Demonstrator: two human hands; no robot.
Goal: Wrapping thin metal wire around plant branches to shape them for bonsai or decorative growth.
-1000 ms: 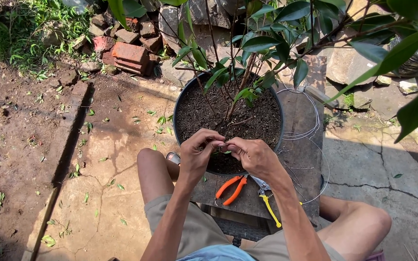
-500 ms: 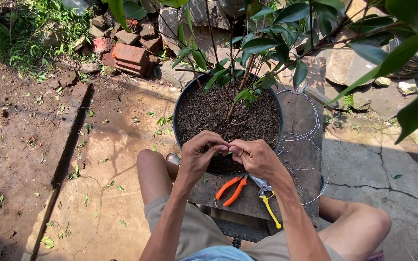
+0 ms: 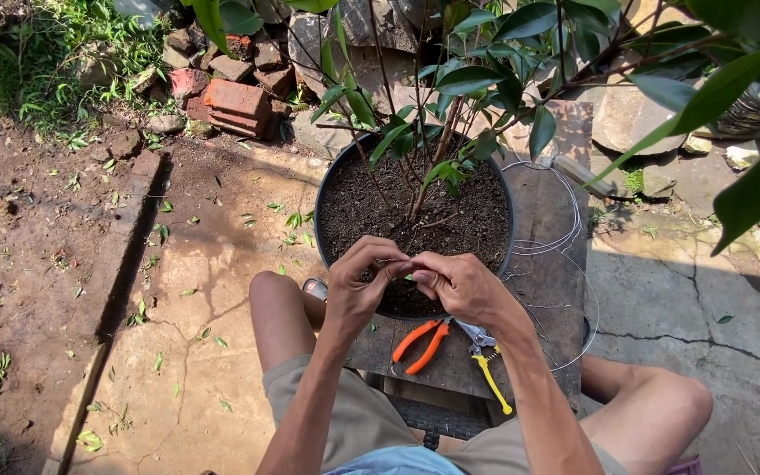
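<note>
Both hands meet over the near rim of the black pot [image 3: 331, 189]. The left hand [image 3: 358, 281] and the right hand [image 3: 459, 286] have their fingers curled closed, pinching a thin wire [image 3: 390, 262] between the fingertips. Orange-handled pliers [image 3: 422, 343] and a yellow-handled tool [image 3: 487, 369] lie on the wooden board [image 3: 549, 290], just near the hands.

Both hands meet, fingertips pinched together

The left hand [image 3: 358, 281] and the right hand [image 3: 459, 286] are raised in front of the body with their fingertips touching each other, fingers curled inward and thumbs pressed against forefingers. Both bare forearms rise from the lower edge of the view and converge, wrists slightly bent; the bare knees are spread to either side.
</note>
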